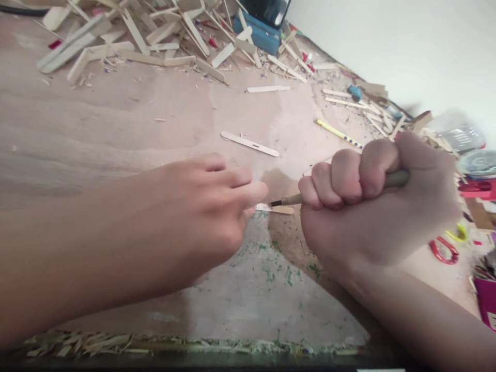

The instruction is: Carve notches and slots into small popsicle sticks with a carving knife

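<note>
My left hand (217, 212) is closed, with fingertips on one end of a wooden craft stick (285, 210) that lies on the table. The rest of that stick sticks out to the right from under the fingers. Wrapped in a fist, my right hand (356, 196) grips a slim craft tool (294, 199) with a grey-green handle and a narrow dark tip. The tip touches or hovers just over the stick, close to my left fingertips; I cannot tell which. Another craft stick (250, 143), with a small slot in its middle, lies beyond my hands.
Broken craft sticks (166, 36) pile up at the back, beside a blue block (258, 33). A yellow strip with purple dots (339, 133) lies behind my right hand. Red-handled scissors (444, 251) and a clear plastic container (459, 129) are at the right. Wood shavings (93, 343) line the front edge.
</note>
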`<state>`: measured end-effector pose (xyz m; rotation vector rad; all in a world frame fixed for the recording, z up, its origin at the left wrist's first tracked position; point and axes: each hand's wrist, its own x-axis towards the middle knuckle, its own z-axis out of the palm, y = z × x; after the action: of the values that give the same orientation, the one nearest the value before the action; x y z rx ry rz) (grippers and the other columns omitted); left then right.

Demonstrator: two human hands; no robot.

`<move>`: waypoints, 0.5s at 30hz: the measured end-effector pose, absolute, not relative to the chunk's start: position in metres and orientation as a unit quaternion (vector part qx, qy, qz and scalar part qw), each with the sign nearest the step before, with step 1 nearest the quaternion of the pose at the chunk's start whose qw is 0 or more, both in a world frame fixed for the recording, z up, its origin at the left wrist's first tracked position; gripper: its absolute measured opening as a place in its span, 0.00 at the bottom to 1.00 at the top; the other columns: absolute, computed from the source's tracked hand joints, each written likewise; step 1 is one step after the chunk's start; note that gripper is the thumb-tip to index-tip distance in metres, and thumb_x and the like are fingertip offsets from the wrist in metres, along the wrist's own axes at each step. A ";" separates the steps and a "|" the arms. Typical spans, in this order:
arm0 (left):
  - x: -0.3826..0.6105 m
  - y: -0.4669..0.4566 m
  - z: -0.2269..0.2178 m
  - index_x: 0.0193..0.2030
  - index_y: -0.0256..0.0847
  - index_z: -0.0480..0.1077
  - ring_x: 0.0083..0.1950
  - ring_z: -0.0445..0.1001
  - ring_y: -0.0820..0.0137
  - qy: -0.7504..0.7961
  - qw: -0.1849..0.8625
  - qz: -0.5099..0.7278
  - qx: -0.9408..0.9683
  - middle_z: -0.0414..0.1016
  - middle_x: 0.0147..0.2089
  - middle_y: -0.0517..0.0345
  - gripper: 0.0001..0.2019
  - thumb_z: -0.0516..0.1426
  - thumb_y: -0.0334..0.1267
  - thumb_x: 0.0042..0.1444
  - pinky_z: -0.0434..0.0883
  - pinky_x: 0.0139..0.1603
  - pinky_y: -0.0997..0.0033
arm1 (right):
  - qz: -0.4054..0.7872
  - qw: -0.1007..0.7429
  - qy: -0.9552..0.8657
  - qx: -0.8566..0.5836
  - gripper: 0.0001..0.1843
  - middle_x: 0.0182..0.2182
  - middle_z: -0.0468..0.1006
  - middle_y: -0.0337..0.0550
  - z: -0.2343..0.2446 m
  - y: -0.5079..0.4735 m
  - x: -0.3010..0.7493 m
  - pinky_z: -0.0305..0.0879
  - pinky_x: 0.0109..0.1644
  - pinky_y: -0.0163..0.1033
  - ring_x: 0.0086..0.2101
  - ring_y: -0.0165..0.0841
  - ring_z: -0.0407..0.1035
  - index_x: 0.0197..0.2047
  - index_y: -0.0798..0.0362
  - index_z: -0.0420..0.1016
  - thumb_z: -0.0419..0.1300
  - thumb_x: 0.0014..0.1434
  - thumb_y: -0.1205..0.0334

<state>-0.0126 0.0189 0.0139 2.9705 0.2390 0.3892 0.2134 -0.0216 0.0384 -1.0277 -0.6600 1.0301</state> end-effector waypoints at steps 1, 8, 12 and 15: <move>-0.013 0.018 0.015 0.41 0.45 0.85 0.53 0.84 0.55 0.088 0.074 0.127 0.985 0.90 0.54 0.49 0.17 0.56 0.23 0.70 0.79 0.57 0.49 | 0.462 0.698 -0.286 -0.466 0.31 0.17 0.41 0.26 0.038 -0.020 0.215 0.40 0.20 0.32 0.18 0.21 0.35 0.22 0.47 0.44 0.66 0.59 0.61; -0.004 0.011 0.010 0.62 0.49 0.88 0.71 0.84 0.48 0.180 0.185 0.150 0.954 0.89 0.63 0.47 0.14 0.66 0.39 0.74 0.82 0.76 0.48 | 0.449 0.670 -0.331 -0.489 0.37 0.17 0.41 0.28 0.045 -0.015 0.222 0.41 0.20 0.38 0.18 0.24 0.36 0.21 0.46 0.44 0.69 0.68 0.66; -0.004 0.014 0.007 0.62 0.53 0.89 0.71 0.84 0.48 0.187 0.198 0.155 0.950 0.89 0.61 0.49 0.15 0.68 0.39 0.72 0.83 0.75 0.48 | 0.478 0.610 -0.381 -0.505 0.41 0.16 0.43 0.32 0.055 -0.020 0.228 0.47 0.22 0.43 0.18 0.29 0.41 0.19 0.47 0.48 0.63 0.83 0.64; -0.007 0.017 0.008 0.53 0.54 0.90 0.64 0.85 0.50 0.163 0.183 0.144 0.959 0.89 0.56 0.52 0.12 0.67 0.35 0.69 0.84 0.70 0.50 | 0.479 0.601 -0.396 -0.502 0.42 0.16 0.42 0.32 0.054 -0.022 0.227 0.48 0.23 0.44 0.18 0.30 0.41 0.20 0.47 0.47 0.63 0.85 0.61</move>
<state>-0.0067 0.0171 0.0075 2.7050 0.4590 0.4062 0.2269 -0.0223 0.0538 -1.1636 -0.9170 1.1108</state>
